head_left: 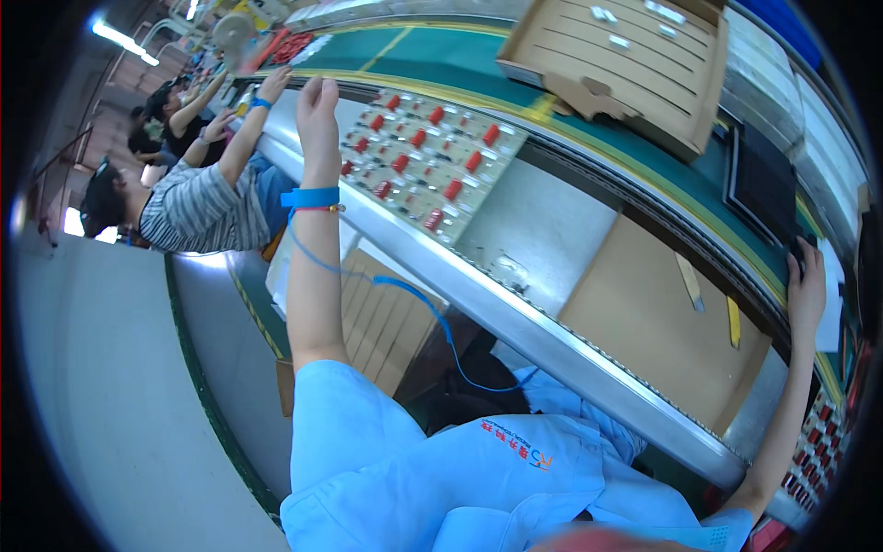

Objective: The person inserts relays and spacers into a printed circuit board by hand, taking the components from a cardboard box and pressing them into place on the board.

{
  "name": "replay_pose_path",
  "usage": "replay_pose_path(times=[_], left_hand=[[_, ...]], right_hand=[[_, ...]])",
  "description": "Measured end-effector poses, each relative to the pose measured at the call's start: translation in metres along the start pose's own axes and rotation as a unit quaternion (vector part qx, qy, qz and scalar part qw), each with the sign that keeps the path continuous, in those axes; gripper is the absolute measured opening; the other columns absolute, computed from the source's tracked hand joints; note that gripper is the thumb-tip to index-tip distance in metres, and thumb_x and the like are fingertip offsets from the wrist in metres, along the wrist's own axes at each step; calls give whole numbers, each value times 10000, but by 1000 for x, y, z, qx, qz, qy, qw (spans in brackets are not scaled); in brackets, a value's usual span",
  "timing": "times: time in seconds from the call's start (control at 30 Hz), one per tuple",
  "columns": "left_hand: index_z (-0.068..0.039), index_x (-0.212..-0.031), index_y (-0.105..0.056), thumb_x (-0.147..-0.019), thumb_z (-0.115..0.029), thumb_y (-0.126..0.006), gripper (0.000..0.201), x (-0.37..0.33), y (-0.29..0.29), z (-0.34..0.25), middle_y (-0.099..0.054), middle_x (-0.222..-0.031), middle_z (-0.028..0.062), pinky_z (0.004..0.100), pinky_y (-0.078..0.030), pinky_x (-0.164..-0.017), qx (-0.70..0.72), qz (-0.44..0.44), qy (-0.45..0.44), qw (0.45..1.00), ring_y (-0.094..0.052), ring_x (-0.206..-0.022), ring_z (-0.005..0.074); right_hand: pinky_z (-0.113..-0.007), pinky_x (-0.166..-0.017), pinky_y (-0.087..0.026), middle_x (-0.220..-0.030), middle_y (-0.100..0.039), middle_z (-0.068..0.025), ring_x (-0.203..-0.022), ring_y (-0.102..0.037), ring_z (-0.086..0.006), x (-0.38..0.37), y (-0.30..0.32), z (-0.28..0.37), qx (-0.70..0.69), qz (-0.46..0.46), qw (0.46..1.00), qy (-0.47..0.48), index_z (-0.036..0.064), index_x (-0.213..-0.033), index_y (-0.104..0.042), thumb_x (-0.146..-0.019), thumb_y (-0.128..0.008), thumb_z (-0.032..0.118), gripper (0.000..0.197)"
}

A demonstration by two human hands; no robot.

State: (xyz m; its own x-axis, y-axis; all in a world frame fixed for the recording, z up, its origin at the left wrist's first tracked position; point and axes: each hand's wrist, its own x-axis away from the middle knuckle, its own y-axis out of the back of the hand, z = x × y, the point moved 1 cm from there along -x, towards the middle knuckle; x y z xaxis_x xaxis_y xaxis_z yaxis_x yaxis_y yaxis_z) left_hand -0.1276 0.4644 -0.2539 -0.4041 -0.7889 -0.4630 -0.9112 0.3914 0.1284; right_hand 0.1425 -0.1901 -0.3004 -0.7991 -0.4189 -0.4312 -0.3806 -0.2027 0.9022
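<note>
My left hand is raised at the far left end of the workbench, just beyond a panel of circuit boards. Its fingers are bent together, and whatever they may hold is hidden. The panel carries rows of red components and rests on the metal rails. A blue wrist strap circles my left wrist, and its coiled cord runs down across my front. Far to the right, my right hand has finger and thumb closed around a small dark thing beside a black tray.
An open cardboard box with several white parts stands on the green conveyor. Two cutter-like tools, one yellow, lie on a brown board. More circuit boards sit at lower right. A person in a striped shirt works to the left.
</note>
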Motion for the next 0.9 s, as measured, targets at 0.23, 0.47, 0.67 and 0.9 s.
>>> replay_pose_path(times=[0.23,0.47,0.67,0.9], left_hand=[[30,-1268,-498,-920,-483,-467,620,-12,42,129,-581,-1209,253,454,-370,-1019,-406,-30,76,910,-529,-1165,401],[21,-1241,-546,-932,-523,-409,640,-5,38,109,-605,-1167,258,438,-392,-1004,-389,25,92,916,-549,-1140,401],[42,-1035,-649,-961,-450,-409,553,-2,44,74,-662,-980,257,430,-458,-877,-360,129,54,923,-622,-988,398],[25,-1111,-615,-967,-403,-442,483,-13,54,36,-662,-931,248,414,-487,-791,-330,257,21,908,-633,-912,398]], right_hand=[[-367,-926,-441,-1225,-568,-152,-1132,-549,-324,15,-23,-51,-7,4,1000,12,46,-1232,-520,-959,-509,155,294],[-374,-922,-447,-1232,-553,-164,-1126,-549,-335,10,-25,-39,-10,2,999,30,76,-1275,-497,-969,-479,143,314],[-409,-866,-449,-1146,-553,-177,-1064,-542,-383,-7,11,21,-52,16,998,20,111,-1251,-529,-929,-495,112,324],[-390,-761,-477,-1087,-571,-157,-917,-594,-343,-52,60,101,-101,-34,994,-16,123,-1256,-513,-922,-560,147,338]])
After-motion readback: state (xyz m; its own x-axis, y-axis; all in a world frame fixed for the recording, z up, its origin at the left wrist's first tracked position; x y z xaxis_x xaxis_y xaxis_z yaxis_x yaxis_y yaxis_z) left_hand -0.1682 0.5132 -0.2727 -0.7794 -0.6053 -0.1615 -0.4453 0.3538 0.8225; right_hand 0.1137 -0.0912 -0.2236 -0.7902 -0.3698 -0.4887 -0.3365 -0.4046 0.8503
